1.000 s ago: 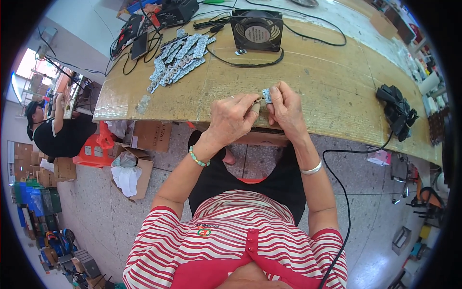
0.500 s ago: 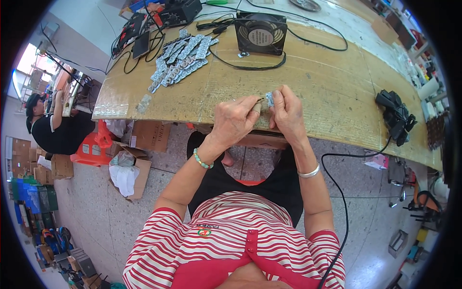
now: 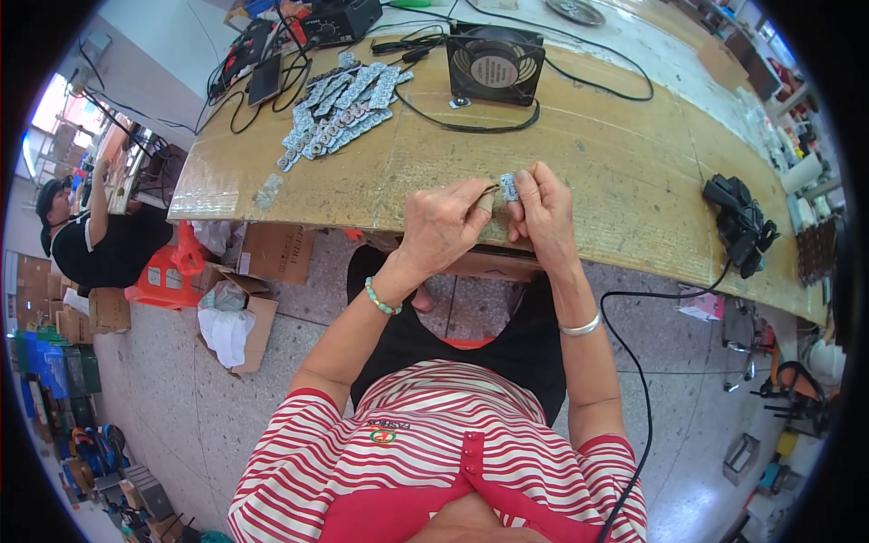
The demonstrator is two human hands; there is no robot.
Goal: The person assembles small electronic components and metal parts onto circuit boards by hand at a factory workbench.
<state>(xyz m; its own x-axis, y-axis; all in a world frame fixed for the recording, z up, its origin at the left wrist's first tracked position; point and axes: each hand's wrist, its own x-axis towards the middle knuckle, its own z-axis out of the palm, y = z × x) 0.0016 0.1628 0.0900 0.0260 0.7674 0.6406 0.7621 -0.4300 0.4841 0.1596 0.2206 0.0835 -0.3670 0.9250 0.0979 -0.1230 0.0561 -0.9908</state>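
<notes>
- One small, flat, white-and-blue patterned piece (image 3: 509,186) is showing on the near side of the black square fan (image 3: 495,68); the bare right hand (image 3: 541,201) is grasping it between thumb and fingers.
- The bare left hand (image 3: 444,219), nearer than the fan and to its left, is pinching a thin, dark-tipped item (image 3: 492,189) just beside the piece; its kind I cannot tell.
- Left of the fan, a loose pile of pale blue-grey flat strips (image 3: 348,104) is lying on the brown tabletop (image 3: 615,172).
- In my judgement, the piece is weighing very little and is probably behaving stiffly, perhaps creasing under strong pressure; about slipperiness, I cannot tell.
- For taking hold, the right-hand edge is seeming best: there, a light fingertip pinch is leaving the opposite edge free.
</notes>
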